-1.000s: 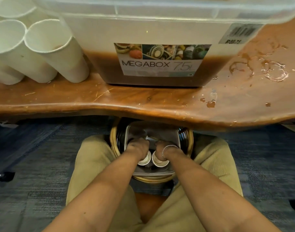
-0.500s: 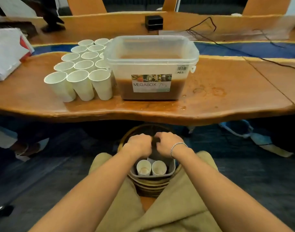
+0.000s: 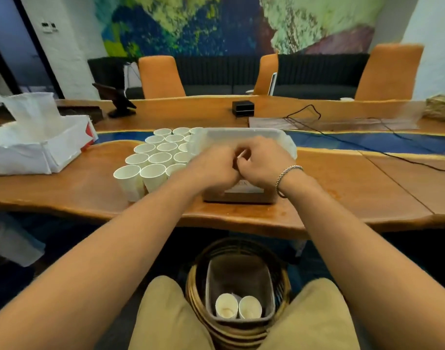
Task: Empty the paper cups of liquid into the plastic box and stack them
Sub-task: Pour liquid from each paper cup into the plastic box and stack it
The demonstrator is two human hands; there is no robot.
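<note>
Paper cups [image 3: 155, 158] against plastic box [image 3: 241, 133]; left hand [image 3: 211, 169] touches right hand [image 3: 263, 162] (curled).

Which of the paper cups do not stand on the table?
The two cups in the grey bin on the floor, between the person's knees; the other cups stand on the table, left of the plastic box.

Upright white cups [image 3: 160, 158] beside seemingly part-filled box [image 3: 241, 132].
</note>
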